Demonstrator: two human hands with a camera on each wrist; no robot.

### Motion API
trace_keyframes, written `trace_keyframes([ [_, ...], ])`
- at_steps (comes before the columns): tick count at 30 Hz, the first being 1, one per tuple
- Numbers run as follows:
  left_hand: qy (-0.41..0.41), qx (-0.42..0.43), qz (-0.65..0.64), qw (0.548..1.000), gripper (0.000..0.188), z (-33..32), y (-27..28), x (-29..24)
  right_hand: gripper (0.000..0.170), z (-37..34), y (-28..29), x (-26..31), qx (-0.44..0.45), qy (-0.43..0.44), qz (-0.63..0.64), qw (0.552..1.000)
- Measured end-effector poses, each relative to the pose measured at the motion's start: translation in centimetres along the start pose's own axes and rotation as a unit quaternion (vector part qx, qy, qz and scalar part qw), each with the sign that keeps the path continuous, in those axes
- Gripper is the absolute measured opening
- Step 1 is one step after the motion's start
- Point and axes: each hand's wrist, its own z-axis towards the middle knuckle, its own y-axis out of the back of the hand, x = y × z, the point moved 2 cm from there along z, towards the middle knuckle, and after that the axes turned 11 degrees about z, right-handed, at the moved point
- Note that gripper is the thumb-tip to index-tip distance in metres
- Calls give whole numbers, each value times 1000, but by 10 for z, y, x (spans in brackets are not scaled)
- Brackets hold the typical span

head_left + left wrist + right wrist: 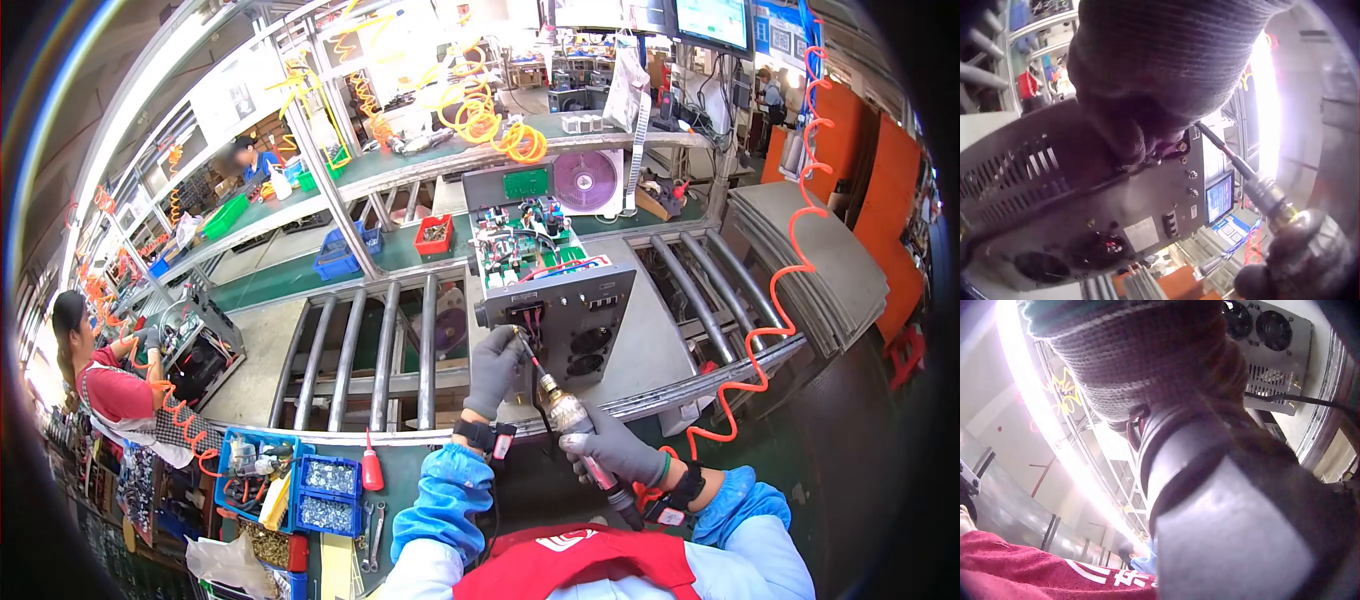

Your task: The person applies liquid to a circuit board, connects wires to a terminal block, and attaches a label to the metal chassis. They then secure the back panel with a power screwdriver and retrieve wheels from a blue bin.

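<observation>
The person's gloved right hand (pixel 622 446) grips a power screwdriver (pixel 567 410), its long bit angled up toward a grey metal equipment case (pixel 605 325). At the case's upper left corner, the gloved left hand (pixel 494 372) has its fingers beside the bit's tip. From the left wrist, that hand's bent fingers (pixel 1138 145) are at a recess in the panel, and the bit (pixel 1222 145) passes behind the hand. I cannot tell what the fingertips pinch. Circuit boards (pixel 530 235) show in the open top. The right wrist view shows the screwdriver's body (pixel 1191 450) in the palm.
Metal rollers (pixel 385 350) run left of the case. An orange coiled hose (pixel 765 370) hangs at the right. Blue bins (pixel 330 515) of small parts, a red bottle (pixel 372 465) and wrenches (pixel 374 540) lie front left. Another person (pixel 115 385) works at the far left.
</observation>
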Motion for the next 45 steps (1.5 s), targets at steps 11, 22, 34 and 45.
trace_keyframes([
  [11,150,-47,-159,975,24,-11,-29,-14,60,13,-7,8,9,13,51,999],
  [22,121,-31,-206,971,18,0,-24,15,32,16,-37,-2,18,-37,257,966],
  [34,114,-16,-194,974,21,9,-17,36,35,23,-74,-4,-48,30,157,986],
  [45,125,-24,-202,971,22,-1,-18,16,54,3,-78,-4,-44,54,51,996],
])
